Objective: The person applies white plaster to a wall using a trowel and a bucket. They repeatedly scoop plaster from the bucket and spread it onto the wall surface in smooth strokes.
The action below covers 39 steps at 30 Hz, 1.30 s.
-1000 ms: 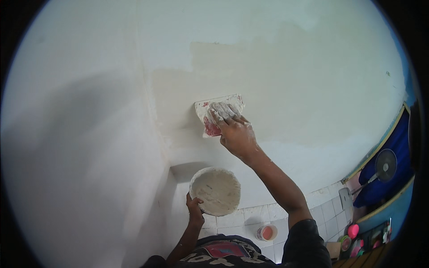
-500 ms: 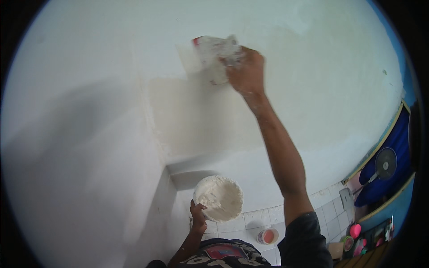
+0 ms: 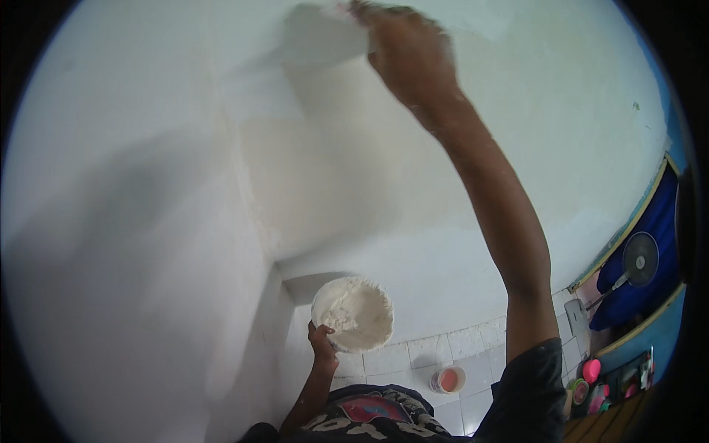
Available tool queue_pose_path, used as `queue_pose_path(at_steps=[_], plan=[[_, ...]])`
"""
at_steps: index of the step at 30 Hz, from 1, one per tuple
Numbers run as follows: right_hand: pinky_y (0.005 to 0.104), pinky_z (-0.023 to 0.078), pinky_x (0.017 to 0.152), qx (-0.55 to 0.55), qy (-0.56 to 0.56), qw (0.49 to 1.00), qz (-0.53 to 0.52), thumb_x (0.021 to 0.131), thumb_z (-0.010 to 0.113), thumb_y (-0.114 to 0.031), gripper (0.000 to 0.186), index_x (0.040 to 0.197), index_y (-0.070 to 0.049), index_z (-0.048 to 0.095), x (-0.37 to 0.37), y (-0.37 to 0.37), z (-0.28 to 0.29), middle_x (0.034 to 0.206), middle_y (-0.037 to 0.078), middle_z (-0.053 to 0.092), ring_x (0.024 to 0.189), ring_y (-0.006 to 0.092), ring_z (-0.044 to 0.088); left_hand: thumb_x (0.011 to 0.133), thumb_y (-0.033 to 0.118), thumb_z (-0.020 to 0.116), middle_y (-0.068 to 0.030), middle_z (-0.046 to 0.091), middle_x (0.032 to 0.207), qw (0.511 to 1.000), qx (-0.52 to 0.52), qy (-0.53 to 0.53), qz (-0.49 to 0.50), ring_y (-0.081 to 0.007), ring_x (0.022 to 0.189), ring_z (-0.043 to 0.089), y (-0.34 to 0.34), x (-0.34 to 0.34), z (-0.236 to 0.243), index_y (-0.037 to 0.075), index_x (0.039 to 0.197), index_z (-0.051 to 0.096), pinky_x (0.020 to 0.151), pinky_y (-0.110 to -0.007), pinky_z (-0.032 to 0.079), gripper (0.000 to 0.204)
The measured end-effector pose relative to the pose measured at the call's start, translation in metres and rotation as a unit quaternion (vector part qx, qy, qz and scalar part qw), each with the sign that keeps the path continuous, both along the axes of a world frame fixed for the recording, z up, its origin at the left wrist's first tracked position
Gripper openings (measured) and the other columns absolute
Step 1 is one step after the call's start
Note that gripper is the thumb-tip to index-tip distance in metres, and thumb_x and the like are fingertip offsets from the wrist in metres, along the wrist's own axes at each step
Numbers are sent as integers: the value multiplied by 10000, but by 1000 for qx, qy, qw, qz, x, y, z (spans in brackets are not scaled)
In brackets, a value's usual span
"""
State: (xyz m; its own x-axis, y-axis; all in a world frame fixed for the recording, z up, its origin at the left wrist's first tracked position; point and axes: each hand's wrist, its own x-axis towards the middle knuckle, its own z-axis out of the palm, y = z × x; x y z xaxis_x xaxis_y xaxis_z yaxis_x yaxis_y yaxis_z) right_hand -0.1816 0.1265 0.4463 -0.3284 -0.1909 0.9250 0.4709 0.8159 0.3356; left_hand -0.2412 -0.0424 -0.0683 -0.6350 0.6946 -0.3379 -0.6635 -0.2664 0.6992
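A round bowl of thick off-white wall putty hangs low in front of me. My left hand grips its near-left rim, thumb over the edge. Stretched far up the wall, my right hand is closed, blurred by motion. A putty knife is in it, mostly hidden by the hand and the picture's upper edge; only a faint pinkish corner shows. The wall ahead bears a smooth beige damp patch beside drier white areas.
A wall corner runs down on my left to a low ledge. On the tiled floor stands a small tub with reddish contents. At right are a standing fan, a blue curtain and pink-lidded containers.
My right hand has swept upward along the wall with the putty knife, which now mostly leaves the picture. The bowl in my left hand appears slightly higher and further left.
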Motion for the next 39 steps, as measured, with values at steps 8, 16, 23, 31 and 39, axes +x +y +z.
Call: queue_pose_path(at_steps=[8,16,23,31,39], plan=[[463,526,874,-9,-194,980,-46,778,607,-119,427,1161,69,613,-6,56,-171,1169,266,616,1023,378,634,658,103,524,-141,563,1115,1000,-15,16,8,-309,1026,583,-3,6,13,44,1240,478,843,-443,544,587],[485,502,947,-232,-268,935,9,824,587,-79,441,1256,12,576,10,1,-200,1265,237,590,1168,406,580,646,97,532,-135,558,1113,998,-55,28,4,-307,1017,577,-5,0,17,38,1253,459,802,-435,553,614],[445,529,741,-237,-173,953,73,741,697,-29,229,954,55,684,-8,46,-57,812,246,675,755,404,656,645,126,553,-135,552,1125,996,-79,26,-39,-304,1043,564,-3,-2,16,40,1289,453,794,-432,547,657],[458,543,812,-192,-191,959,-86,790,653,-71,236,1014,-19,704,-3,57,23,977,218,690,939,376,661,655,157,571,-118,555,1107,991,-116,35,-48,-284,978,586,-14,1,24,76,1277,471,739,-417,547,635],[421,573,731,-114,-105,986,-56,823,564,49,276,1086,30,646,19,21,44,922,213,697,807,300,692,664,156,565,-123,557,1097,996,-75,13,-53,-283,973,585,-2,1,5,82,1243,487,720,-417,553,590]])
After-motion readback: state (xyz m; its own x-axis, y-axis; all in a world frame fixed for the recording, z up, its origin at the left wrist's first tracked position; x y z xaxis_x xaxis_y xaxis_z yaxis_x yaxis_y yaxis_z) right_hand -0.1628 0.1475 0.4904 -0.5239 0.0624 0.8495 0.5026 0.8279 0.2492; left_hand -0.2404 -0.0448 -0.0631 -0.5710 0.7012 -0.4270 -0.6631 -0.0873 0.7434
